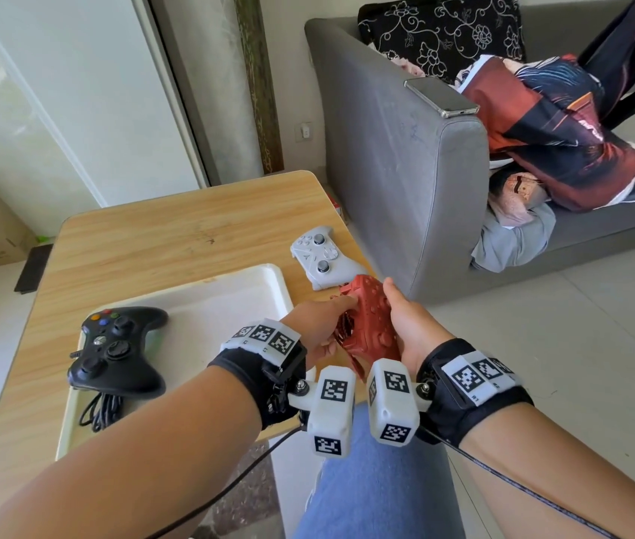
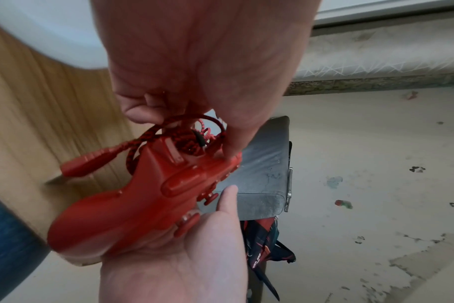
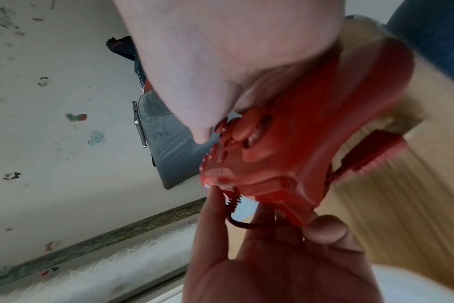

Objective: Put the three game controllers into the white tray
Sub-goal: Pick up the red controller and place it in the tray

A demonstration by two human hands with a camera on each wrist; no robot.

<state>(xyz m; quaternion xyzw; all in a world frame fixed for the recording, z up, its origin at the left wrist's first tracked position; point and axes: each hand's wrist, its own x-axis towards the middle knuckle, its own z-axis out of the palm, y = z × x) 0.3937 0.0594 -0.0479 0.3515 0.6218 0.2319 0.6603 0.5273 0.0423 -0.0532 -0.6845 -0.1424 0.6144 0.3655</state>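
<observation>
Glossy red plastic controller (image 2: 132, 207) with braided cord (image 2: 143, 135); matt white tray (image 1: 207, 305) on smooth wood-grain table (image 1: 144, 243)

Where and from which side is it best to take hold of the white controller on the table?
Probably from above, across its middle body. The white controller lies flat, face up, on the wooden table beyond the white tray, its two grips pointing toward the sofa, with bare table around it.

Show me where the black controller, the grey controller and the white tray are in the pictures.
black controller (image 1: 115, 350), head view, on the middle of its face.
grey controller (image 1: 321, 255), head view, on its centre between the sticks.
white tray (image 1: 226, 313), head view, on its bare floor.
</observation>
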